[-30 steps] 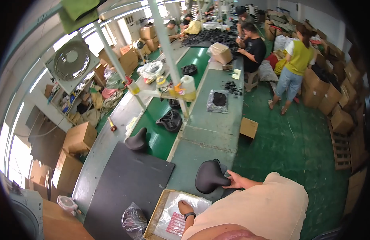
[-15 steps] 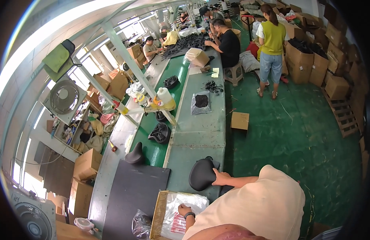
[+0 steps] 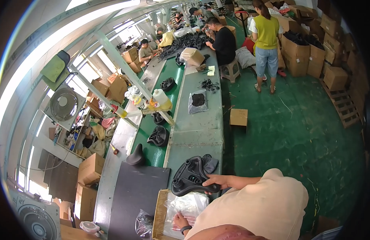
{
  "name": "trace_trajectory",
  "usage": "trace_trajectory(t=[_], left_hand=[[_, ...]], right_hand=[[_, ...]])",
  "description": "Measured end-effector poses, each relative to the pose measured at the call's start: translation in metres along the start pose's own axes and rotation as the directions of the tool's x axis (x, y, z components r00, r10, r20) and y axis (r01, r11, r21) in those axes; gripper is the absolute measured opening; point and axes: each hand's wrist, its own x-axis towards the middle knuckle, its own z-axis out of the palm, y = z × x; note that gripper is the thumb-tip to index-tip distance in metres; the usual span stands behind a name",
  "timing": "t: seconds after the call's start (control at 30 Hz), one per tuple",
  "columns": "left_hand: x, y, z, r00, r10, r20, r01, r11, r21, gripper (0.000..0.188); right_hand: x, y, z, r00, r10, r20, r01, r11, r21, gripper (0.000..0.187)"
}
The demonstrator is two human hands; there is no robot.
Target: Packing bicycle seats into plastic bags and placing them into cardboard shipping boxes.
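Over bench [image 3: 197,134]: right hand [image 3: 213,183] clamped on saddle [image 3: 188,171]; left hand [image 3: 180,220] at bags [image 3: 190,203], grip unclear.

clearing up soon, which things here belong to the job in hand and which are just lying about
Apparently in the job:
bike seat, in the right hand
clear plastic in the box, at the left hand

Seemingly just lying about:
floor carton
pale sack
upper fan

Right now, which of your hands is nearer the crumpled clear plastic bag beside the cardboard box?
Left. The left hand is over the cardboard box, right of the plastic bag; the right hand is farther off, ahead and rightward, gripping the bicycle saddle.
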Motion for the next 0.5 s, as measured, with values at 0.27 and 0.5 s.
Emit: trace_trajectory(t=[0.27,0.5], left_hand=[[-0.030,0.027,-0.037,0.969,0.183,-0.167,-0.179,0.983,0.039,0.018],[-0.071,0.112,-0.045,0.999,0.032,-0.012,-0.034,0.923,-0.384,0.015]], right_hand=[[0.008,0.023,0.018,0.974,0.124,0.188,-0.150,0.980,0.128,0.066],[0.076,0.042,0.060,0.886,0.289,0.362,-0.358,0.923,0.140,0.071]])
